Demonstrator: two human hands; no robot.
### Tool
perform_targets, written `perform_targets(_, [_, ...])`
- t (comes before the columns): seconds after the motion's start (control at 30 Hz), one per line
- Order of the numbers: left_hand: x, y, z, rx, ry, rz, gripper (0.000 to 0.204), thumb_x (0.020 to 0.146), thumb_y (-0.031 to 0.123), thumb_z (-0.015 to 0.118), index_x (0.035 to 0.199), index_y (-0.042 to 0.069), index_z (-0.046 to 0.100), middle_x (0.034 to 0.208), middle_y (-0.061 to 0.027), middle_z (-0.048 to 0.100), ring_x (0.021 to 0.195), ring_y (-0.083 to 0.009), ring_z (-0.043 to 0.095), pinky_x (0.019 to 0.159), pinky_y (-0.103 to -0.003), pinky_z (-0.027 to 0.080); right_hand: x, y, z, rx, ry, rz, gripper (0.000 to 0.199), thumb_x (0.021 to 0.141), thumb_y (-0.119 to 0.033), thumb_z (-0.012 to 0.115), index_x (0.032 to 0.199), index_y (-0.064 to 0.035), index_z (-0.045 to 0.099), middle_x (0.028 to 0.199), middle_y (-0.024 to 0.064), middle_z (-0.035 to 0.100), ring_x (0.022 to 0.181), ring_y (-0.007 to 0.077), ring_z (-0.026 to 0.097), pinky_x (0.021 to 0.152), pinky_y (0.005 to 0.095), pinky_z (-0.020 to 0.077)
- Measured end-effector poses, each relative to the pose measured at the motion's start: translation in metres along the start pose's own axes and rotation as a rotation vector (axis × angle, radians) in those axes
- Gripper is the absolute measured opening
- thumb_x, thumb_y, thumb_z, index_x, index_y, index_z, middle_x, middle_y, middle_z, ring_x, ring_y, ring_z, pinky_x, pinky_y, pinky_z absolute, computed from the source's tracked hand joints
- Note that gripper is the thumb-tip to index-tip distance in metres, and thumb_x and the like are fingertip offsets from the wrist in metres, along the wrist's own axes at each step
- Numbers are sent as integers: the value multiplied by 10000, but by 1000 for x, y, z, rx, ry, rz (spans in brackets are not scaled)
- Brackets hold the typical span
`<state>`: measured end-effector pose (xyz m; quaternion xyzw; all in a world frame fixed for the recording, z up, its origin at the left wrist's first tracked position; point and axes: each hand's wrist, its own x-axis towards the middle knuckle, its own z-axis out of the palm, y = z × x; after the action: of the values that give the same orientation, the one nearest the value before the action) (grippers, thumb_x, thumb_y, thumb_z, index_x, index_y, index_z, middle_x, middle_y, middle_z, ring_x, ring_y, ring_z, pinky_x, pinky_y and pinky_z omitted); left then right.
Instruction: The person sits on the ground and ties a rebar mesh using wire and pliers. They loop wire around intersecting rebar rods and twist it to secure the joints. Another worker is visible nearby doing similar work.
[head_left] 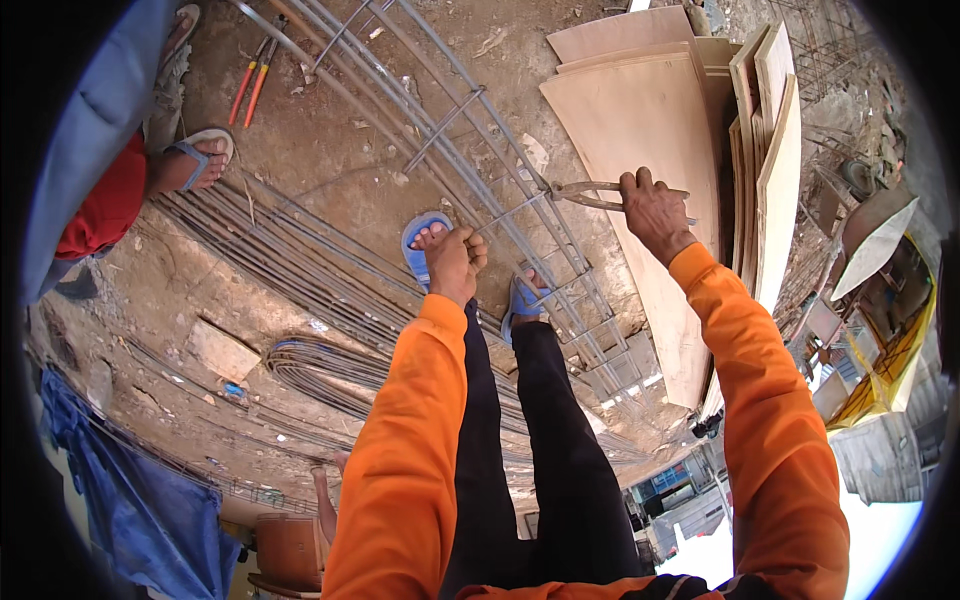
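Observation:
In my right hand [655, 213] are long-handled pincers [590, 190], the fingers wrapped round the handles. Their jaws meet the far side of a long rebar cage [440, 130], close to one of its square stirrups [517, 212]. My left hand [453, 262] is closed at the near side of the cage, by the other end of that stirrup. Whatever its curled fingers hold, if anything, is hidden. Both forearms wear orange sleeves. The cage slants from the upper left down to the lower right, and my feet in blue sandals [418, 250] stand under and beside it.
Straight steel bars [270, 235] and a looped bundle of rods [310, 365] lie at the left. Plywood sheets [640, 120] lean at the right. Red-handled pliers [250, 90] rest on the dirt near another person's sandalled foot [205, 160]. A blue tarp [140, 490] hangs lower left.

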<state>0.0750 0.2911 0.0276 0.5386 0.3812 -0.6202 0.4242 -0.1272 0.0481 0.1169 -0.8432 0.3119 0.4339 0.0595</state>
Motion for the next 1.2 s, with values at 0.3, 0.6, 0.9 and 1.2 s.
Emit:
perform_targets(0.3, [0, -7, 4, -41, 44, -20, 94, 1005, 150, 590, 969, 70, 626, 785, -24, 636, 649, -155, 618, 569, -293, 525, -40, -44, -16, 148, -52, 182, 752, 897, -72, 579, 1538, 111, 230, 1425, 253, 395, 1195, 444, 573, 722, 582, 599])
perform_targets(0.6, [2, -13, 4, -108, 33, 5, 102, 1000, 144, 586, 966, 57, 627, 785, -27, 626, 641, -153, 601, 559, -291, 508, -28, -57, -53, 59, -240, 261, 734, 881, -81, 570, 1507, 142, 258, 1415, 274, 408, 1145, 445, 626, 782, 643, 563])
perform_targets(0.9, [10, -13, 3, -97, 11, 4, 97, 1006, 138, 573, 960, 65, 616, 777, -19, 608, 636, -147, 577, 559, -295, 499, 12, -1, -31, 10, 42, 86, 202, 981, -281, 557, 1046, -109, 642, 1016, 130, 668, 958, 319, 679, 871, 537, 484])
perform_targets(1.2, [12, -13, 1, -86, 33, 10, 73, 969, 138, 618, 940, 71, 624, 752, -29, 617, 593, -158, 570, 544, -302, 478, 32, 32, -35, 91, -56, -193, 168, 893, -251, 689, 987, -111, 683, 954, 101, 722, 872, 318, 705, 814, 488, 551])
